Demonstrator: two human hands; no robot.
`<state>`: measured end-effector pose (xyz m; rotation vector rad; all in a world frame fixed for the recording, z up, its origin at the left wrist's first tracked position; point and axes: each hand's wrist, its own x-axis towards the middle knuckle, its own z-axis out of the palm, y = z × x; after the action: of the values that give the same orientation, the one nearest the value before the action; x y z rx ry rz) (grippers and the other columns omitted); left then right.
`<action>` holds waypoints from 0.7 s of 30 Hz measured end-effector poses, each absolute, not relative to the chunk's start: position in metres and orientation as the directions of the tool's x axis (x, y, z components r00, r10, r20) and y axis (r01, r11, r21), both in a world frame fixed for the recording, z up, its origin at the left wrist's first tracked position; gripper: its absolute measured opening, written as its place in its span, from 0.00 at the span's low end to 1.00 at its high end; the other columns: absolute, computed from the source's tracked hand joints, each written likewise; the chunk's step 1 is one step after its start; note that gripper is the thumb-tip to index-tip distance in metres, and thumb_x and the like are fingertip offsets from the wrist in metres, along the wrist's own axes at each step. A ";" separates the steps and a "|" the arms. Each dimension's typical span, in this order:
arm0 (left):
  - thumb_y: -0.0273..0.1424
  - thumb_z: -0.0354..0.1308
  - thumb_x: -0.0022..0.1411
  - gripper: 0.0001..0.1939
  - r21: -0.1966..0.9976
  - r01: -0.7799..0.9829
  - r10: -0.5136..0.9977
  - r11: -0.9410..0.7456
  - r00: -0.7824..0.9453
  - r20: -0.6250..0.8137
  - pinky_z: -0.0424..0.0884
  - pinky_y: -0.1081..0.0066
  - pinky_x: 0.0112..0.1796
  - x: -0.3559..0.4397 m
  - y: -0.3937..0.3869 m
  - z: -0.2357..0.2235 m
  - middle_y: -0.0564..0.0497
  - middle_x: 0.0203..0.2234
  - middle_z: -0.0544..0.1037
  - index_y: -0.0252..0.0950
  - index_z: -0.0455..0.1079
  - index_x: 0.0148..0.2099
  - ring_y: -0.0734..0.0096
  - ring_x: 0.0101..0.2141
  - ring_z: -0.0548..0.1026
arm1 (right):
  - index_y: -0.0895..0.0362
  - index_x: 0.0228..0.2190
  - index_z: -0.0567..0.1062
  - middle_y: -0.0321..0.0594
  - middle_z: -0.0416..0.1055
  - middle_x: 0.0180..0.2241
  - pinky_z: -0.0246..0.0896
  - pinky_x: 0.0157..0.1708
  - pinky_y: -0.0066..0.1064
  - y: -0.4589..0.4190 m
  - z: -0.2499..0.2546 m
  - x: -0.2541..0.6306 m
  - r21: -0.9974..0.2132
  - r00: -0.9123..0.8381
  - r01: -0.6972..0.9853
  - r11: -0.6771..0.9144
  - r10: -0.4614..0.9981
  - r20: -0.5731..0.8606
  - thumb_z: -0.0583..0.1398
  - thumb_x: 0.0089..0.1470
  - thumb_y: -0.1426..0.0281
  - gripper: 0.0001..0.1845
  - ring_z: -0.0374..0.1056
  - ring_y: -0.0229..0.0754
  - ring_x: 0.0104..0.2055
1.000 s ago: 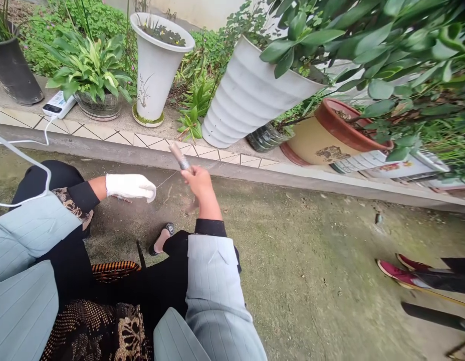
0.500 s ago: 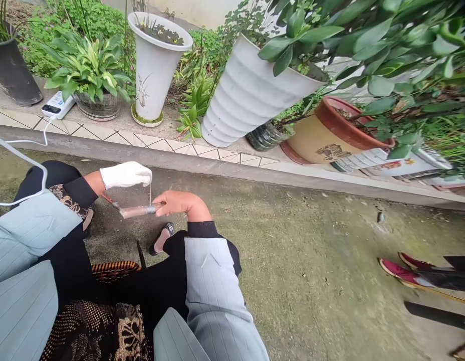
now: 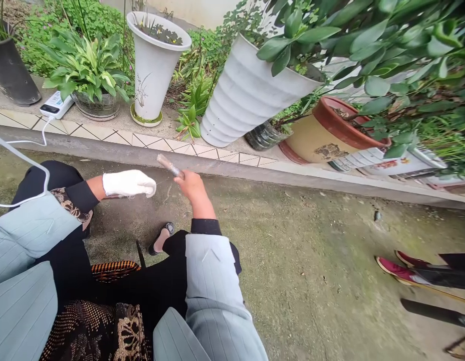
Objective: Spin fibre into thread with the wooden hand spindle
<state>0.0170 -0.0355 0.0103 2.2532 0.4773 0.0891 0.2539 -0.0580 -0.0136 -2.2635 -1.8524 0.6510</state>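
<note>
Half a second after holding it level, now tilting the pale rod [image 3: 165, 162] up toward the tiled ledge [image 3: 115, 137], with fingers of bare right hand [image 3: 191, 184] clamping its near end. Keeping fingers of gloved left hand [image 3: 129, 183] together on a hardly visible thread [image 3: 159, 183]. Showing silvery winding [image 3: 175, 170] near the grip.

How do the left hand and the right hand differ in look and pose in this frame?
The left hand wears a white glove; the right hand is bare. The right hand grips a short stick, while the left hand's fingers are closed at a fine strand. Both come out of black cuffs.
</note>
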 end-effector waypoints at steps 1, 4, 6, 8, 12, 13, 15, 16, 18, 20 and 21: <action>0.36 0.46 0.64 0.16 0.694 0.344 0.411 -0.632 0.908 -0.076 0.61 0.77 0.31 0.015 -0.033 0.012 0.52 0.25 0.73 0.33 0.70 0.33 0.75 0.26 0.66 | 0.57 0.39 0.75 0.46 0.74 0.37 0.57 0.36 0.32 -0.059 -0.016 0.247 -0.317 0.084 0.931 -0.180 0.952 -0.293 0.61 0.53 0.66 0.11 0.68 0.44 0.38; 0.35 0.45 0.63 0.16 0.576 0.441 0.539 -0.688 0.842 -0.001 0.61 0.76 0.33 0.009 -0.021 0.010 0.52 0.27 0.75 0.33 0.70 0.32 0.74 0.28 0.68 | 0.58 0.34 0.75 0.42 0.73 0.33 0.54 0.32 0.28 -0.065 -0.017 0.231 -0.361 -0.241 0.931 0.055 0.835 -0.494 0.62 0.50 0.69 0.08 0.66 0.40 0.34; 0.36 0.45 0.63 0.16 0.542 0.498 0.598 -0.677 0.801 0.012 0.62 0.76 0.34 0.006 -0.014 0.004 0.52 0.28 0.76 0.34 0.71 0.33 0.73 0.29 0.69 | 0.58 0.31 0.75 0.36 0.70 0.26 0.53 0.29 0.26 -0.070 -0.012 0.226 -0.530 -0.460 0.839 0.123 0.681 -0.570 0.62 0.50 0.69 0.06 0.64 0.36 0.29; 0.35 0.45 0.62 0.16 0.547 0.536 0.641 -0.643 0.767 0.003 0.63 0.75 0.34 0.006 -0.010 -0.003 0.53 0.28 0.76 0.34 0.71 0.34 0.72 0.29 0.70 | 0.59 0.31 0.75 0.32 0.65 0.23 0.54 0.28 0.25 -0.075 -0.003 0.225 -0.689 -0.596 0.722 0.067 0.565 -0.571 0.62 0.49 0.70 0.06 0.62 0.33 0.26; 0.35 0.45 0.62 0.15 0.639 0.520 0.669 -0.567 0.743 -0.011 0.64 0.75 0.34 0.009 -0.007 -0.012 0.53 0.27 0.76 0.34 0.71 0.33 0.72 0.30 0.70 | 0.59 0.37 0.76 0.29 0.62 0.23 0.56 0.27 0.24 -0.084 0.020 0.233 -0.839 -0.674 0.539 -0.076 0.558 -0.483 0.63 0.46 0.70 0.13 0.60 0.32 0.25; 0.36 0.46 0.61 0.15 0.668 0.506 0.667 -0.545 0.745 -0.021 0.64 0.75 0.34 0.010 -0.008 -0.014 0.52 0.27 0.75 0.33 0.71 0.32 0.72 0.29 0.70 | 0.59 0.39 0.76 0.29 0.63 0.23 0.57 0.27 0.24 -0.085 0.023 0.237 -0.861 -0.677 0.499 -0.098 0.577 -0.457 0.63 0.45 0.69 0.15 0.60 0.32 0.26; 0.37 0.47 0.61 0.16 0.718 0.479 0.651 -0.506 0.757 -0.046 0.64 0.75 0.33 0.012 -0.009 -0.017 0.51 0.27 0.75 0.33 0.71 0.33 0.71 0.29 0.70 | 0.59 0.40 0.75 0.30 0.64 0.24 0.58 0.26 0.24 -0.085 0.026 0.244 -0.905 -0.666 0.407 -0.123 0.638 -0.387 0.65 0.44 0.67 0.19 0.60 0.32 0.26; 0.38 0.48 0.61 0.16 0.738 0.461 0.635 -0.493 0.770 -0.058 0.64 0.75 0.33 0.013 -0.010 -0.017 0.50 0.27 0.75 0.32 0.71 0.34 0.72 0.28 0.70 | 0.60 0.39 0.75 0.31 0.65 0.25 0.58 0.26 0.24 -0.084 0.025 0.247 -0.928 -0.635 0.352 -0.127 0.696 -0.336 0.65 0.43 0.66 0.19 0.61 0.32 0.27; 0.40 0.48 0.62 0.18 0.769 0.423 0.578 -0.479 0.811 -0.086 0.64 0.75 0.31 0.013 -0.015 -0.017 0.50 0.28 0.75 0.31 0.72 0.37 0.72 0.27 0.69 | 0.59 0.36 0.74 0.33 0.67 0.26 0.58 0.26 0.24 -0.079 0.019 0.253 -0.969 -0.481 0.224 -0.104 0.853 -0.203 0.66 0.43 0.63 0.18 0.61 0.33 0.27; 0.41 0.46 0.64 0.19 0.795 0.383 0.494 -0.471 0.861 -0.121 0.62 0.76 0.29 0.014 -0.023 -0.013 0.51 0.27 0.74 0.32 0.72 0.40 0.74 0.25 0.68 | 0.58 0.33 0.72 0.35 0.68 0.28 0.60 0.28 0.26 -0.071 0.011 0.256 -0.989 -0.214 0.141 -0.054 0.973 -0.084 0.63 0.47 0.61 0.15 0.61 0.33 0.26; 0.41 0.46 0.65 0.19 0.805 0.365 0.454 -0.467 0.881 -0.136 0.62 0.77 0.28 0.014 -0.027 -0.010 0.51 0.26 0.74 0.32 0.72 0.39 0.75 0.25 0.67 | 0.58 0.33 0.71 0.36 0.68 0.28 0.60 0.29 0.27 -0.067 0.007 0.256 -0.987 -0.078 0.154 -0.047 0.995 -0.060 0.60 0.50 0.61 0.13 0.61 0.33 0.26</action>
<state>0.0142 -0.0269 -0.0104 2.1072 0.5900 0.1194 0.2558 -0.0668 0.0074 -1.3224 -1.3577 1.2344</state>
